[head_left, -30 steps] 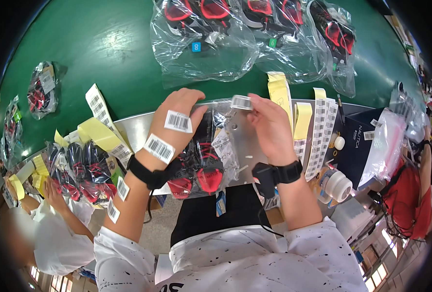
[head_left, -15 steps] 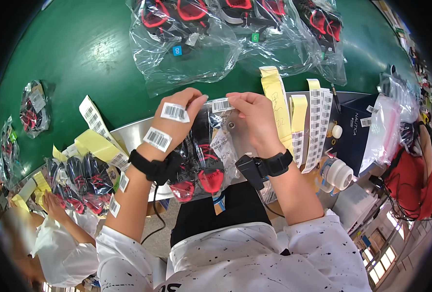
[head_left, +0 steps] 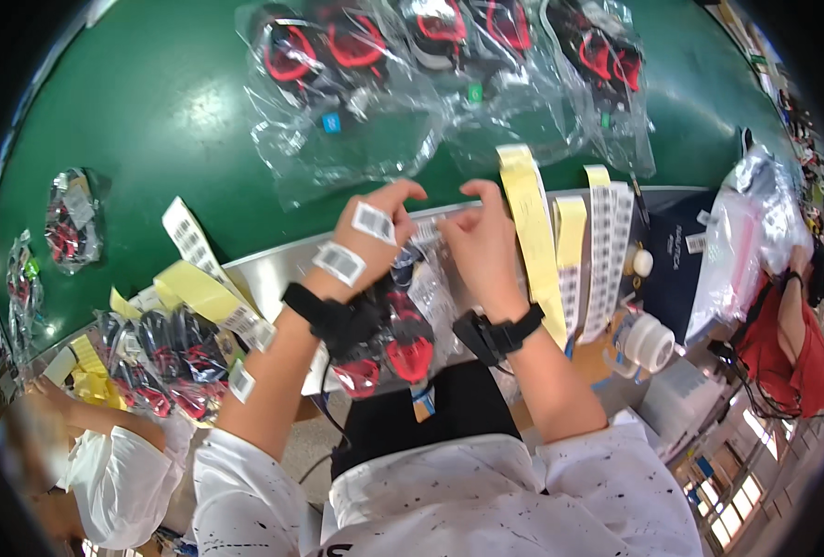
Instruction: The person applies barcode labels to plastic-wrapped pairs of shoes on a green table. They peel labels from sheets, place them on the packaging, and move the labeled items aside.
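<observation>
A clear plastic bag with a pair of black and red shoes lies in front of me. A white barcode label sits at its far end, between my hands. My left hand is at the label's left side, thumb and forefinger apart. Two barcode stickers are stuck on the back of that hand and the wrist. My right hand is at the label's right end, its thumb close to the label and its forefinger bent away. Whether the thumb touches the label I cannot tell. Black straps go round both wrists.
More bagged shoes lie along the green table's far side. Barcode label strips and yellow backing strips flank me. A white-capped bottle stands at right. A co-worker is at left, another person at right.
My fingers, pinching the label's two ends before, have spread apart, and the label stays at the bag's far end. The whole view has shifted slightly.
</observation>
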Motion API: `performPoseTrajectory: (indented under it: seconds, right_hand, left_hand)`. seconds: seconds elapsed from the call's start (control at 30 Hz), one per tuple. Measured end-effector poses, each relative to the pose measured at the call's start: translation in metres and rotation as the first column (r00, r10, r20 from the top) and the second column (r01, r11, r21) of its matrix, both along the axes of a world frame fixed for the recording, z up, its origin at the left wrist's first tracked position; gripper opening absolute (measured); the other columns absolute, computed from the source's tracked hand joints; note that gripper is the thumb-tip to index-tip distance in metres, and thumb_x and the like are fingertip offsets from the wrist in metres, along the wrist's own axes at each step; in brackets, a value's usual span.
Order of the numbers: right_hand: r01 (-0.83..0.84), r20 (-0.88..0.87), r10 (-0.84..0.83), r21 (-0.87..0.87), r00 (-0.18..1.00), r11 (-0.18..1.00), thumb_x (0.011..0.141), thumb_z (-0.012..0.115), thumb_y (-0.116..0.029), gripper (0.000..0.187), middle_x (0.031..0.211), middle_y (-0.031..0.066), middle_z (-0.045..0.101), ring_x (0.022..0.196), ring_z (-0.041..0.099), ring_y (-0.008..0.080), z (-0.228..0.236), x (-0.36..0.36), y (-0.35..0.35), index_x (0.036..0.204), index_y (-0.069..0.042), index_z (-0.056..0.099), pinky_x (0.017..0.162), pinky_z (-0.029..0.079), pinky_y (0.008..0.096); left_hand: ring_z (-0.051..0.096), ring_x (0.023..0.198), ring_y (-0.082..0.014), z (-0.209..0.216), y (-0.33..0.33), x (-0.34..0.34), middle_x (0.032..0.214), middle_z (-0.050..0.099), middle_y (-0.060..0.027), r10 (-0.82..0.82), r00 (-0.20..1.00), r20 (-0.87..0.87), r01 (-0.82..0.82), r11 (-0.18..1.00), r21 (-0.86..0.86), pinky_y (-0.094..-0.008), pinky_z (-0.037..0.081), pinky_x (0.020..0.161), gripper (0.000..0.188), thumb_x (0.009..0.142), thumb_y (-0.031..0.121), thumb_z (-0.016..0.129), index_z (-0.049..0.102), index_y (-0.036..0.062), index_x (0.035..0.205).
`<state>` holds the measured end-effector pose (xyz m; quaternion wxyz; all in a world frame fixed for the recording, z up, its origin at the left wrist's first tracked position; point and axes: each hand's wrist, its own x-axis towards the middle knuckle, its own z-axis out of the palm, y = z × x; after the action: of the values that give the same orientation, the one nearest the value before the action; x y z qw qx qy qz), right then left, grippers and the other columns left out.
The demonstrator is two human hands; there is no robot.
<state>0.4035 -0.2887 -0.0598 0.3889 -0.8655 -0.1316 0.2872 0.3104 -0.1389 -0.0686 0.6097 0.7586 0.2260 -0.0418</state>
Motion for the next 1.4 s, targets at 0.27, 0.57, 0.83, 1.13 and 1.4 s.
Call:
performPoseTrajectory:
  seconds: [0.27, 0.57, 0.83, 1.13, 1.4]
  right_hand:
    - [0.015, -0.039, -0.009, 0.151, 0.999, 0.988, 0.085, 0.066, -0.001, 0.04, 0.078, 0.0039, 0.061, 0.067, 0.057, 0.0106, 0.008, 0.009, -0.035, 0.124, 0.0, 0.053, 0.063, 0.047, 0.0255]
    - [-0.103, -0.198, 0.128, 0.13, 0.972, 0.986, 0.088, 0.064, -0.001, 0.021, 0.085, 0.0036, 0.065, 0.077, 0.061, 0.0088, 0.024, -0.015, -0.033, 0.109, 0.0, 0.062, 0.068, 0.049, 0.0229]
    - [-0.196, 0.098, 0.179, 0.211, 0.979, 0.958, 0.088, 0.064, -0.003, 0.014, 0.08, 0.0126, 0.066, 0.07, 0.064, 0.0179, 0.037, 0.023, 0.007, 0.101, 0.001, 0.064, 0.065, 0.052, 0.0299]
    - [-0.5, 0.712, 0.689, -0.551, 0.136, 0.668, 0.076, 0.06, 0.0, 0.045, 0.147, 0.0113, 0.041, 0.132, 0.039, 0.0396, 0.029, 0.144, 0.159, 0.12, -0.009, 0.063, 0.1, 0.038, 0.055]
    - [-0.354, 0.663, 0.741, -0.671, 0.107, 0.652, 0.074, 0.057, 0.009, 0.051, 0.157, 0.0083, 0.029, 0.133, 0.04, 0.0436, 0.005, 0.199, 0.131, 0.122, -0.008, 0.063, 0.09, 0.053, 0.0421]
  left_hand:
    - [0.058, 0.073, -0.0318, 0.104, -0.056, -0.084, 0.077, 0.054, -0.0116, -0.226, 0.964, -0.14, 0.266, 0.85, 0.456, -0.0434, 0.047, 0.065, 0.049, 0.077, 0.02, 0.076, 0.058, 0.0061, 0.121]
    - [0.052, 0.103, -0.0329, 0.076, -0.104, -0.119, 0.105, 0.053, -0.015, -0.269, 0.95, -0.16, 0.303, 0.659, 0.689, -0.0516, 0.038, 0.089, 0.055, 0.075, 0.02, 0.068, 0.057, 0.0293, 0.127]
    - [0.054, 0.111, -0.0307, 0.098, -0.11, -0.136, 0.123, 0.054, -0.0145, -0.364, 0.93, -0.05, 0.308, 0.698, 0.647, -0.0469, 0.043, 0.088, 0.04, 0.078, 0.017, 0.059, 0.059, 0.0166, 0.118]
    - [0.054, 0.099, -0.0238, 0.058, -0.133, -0.113, 0.112, 0.054, -0.0085, -0.363, 0.931, -0.035, 0.277, 0.639, 0.717, -0.0365, 0.044, 0.071, 0.021, 0.081, 0.021, 0.056, 0.06, 0.0134, 0.1]
    - [0.055, 0.095, -0.0333, 0.114, -0.075, -0.129, 0.104, 0.052, -0.0112, -0.114, 0.968, 0.224, 0.051, 0.962, 0.269, -0.0424, 0.051, 0.079, 0.025, 0.076, 0.008, 0.063, 0.055, 0.0055, 0.1]
